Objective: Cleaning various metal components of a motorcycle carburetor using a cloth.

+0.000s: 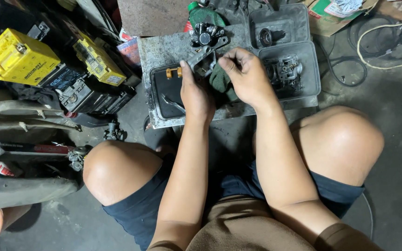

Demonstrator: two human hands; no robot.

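On the low grey work slab (164, 46) between the knees, we list the following. Item one: a small grey metal housing part (203, 60), held above the slab's middle. Our left hand (195, 95) grips it from the near-left side, thumb stretched up along its edge, the other fingers curled under and hidden. Our right hand (246, 74) meets it from the right, fingers bent together and pinched on the part's upper corner. Item two: a dark green rag (220, 83), bunched beneath both hands, touching the part. Item three: a black tray (157, 100) at left on the slab, holding two orange fittings (173, 72) and a bent metal tool (173, 103). Item four: a grey two-compartment tray (313, 69) at right; its near compartment holds a carburettor body (284, 72), its far one a small dark round piece (266, 37). Item five: a black clustered casting (206, 35), just beyond the hands. Item six: yellow batteries (17, 56), stacked far left on the floor, well apart.
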